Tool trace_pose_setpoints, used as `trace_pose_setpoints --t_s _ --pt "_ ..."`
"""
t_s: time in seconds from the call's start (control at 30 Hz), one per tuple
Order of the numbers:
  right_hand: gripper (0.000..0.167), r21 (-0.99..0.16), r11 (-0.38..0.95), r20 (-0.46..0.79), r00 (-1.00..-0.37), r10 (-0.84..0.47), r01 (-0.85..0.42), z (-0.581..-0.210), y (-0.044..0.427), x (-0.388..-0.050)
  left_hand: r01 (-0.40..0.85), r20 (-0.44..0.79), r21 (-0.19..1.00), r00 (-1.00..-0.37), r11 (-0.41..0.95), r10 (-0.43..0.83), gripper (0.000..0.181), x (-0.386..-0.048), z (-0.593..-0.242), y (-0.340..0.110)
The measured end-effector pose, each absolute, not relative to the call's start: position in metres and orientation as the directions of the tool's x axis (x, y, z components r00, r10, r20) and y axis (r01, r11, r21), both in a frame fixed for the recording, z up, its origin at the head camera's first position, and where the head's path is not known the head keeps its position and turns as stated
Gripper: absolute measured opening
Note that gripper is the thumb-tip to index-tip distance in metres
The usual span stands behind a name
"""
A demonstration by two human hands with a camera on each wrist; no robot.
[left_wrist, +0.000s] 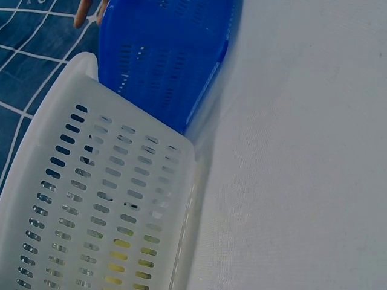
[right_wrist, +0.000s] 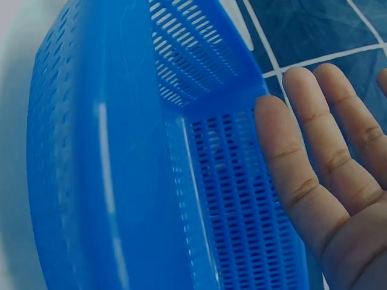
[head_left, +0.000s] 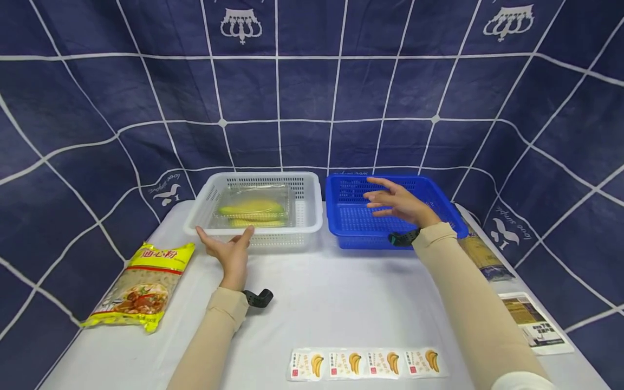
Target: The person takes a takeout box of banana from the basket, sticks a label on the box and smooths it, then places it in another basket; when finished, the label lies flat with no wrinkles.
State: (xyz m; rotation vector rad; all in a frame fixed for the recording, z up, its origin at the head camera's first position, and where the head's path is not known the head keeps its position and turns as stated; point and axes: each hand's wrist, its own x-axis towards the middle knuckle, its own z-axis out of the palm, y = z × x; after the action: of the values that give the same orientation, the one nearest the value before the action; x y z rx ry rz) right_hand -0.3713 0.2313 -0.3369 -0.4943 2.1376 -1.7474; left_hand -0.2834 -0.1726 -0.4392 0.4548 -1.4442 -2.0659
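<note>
A white slotted basket (head_left: 304,227) stands at the back left, holding a clear plastic clamshell box (head_left: 253,194) with yellow-green produce (head_left: 253,208) whose kind I cannot make out. My left hand (head_left: 229,253) is at its front rim, thumb and a finger spread; the other fingers are hidden, and so is any grip below the rim. In the left wrist view, the basket's slotted wall (left_wrist: 109,193) shows but not the hand. Over the blue basket (head_left: 341,227), my right hand (head_left: 397,203) hovers with fingers extended and nothing in them. Its straight fingers (right_wrist: 302,163) show in the right wrist view.
A yellow-edged food bag (head_left: 141,287) lies at the left. Another food package (head_left: 485,252) sits right of the blue basket, with a printed packet (head_left: 533,322) nearer. A strip of banana-print labels (head_left: 368,364) lies at the front. Dark blue cloth (head_left: 307,86) hangs behind the baskets.
</note>
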Motion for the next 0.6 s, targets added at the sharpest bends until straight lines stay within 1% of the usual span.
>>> trace_pose_setpoints --t_s 0.23,0.6 --pt "0.071 -0.981 0.191 -0.072 -0.877 -0.475 -0.024 -0.339 0.213 -0.386 0.267 0.048 0.928 -0.778 -0.261 -0.626 0.134 -0.283 -0.441 -0.171" --pt "0.073 -0.972 0.232 -0.082 -0.861 -0.502 -0.042 -0.331 0.18 -0.41 0.268 0.059 0.933 -0.776 -0.243 -0.628 0.134 -0.286 -0.444 -0.173"
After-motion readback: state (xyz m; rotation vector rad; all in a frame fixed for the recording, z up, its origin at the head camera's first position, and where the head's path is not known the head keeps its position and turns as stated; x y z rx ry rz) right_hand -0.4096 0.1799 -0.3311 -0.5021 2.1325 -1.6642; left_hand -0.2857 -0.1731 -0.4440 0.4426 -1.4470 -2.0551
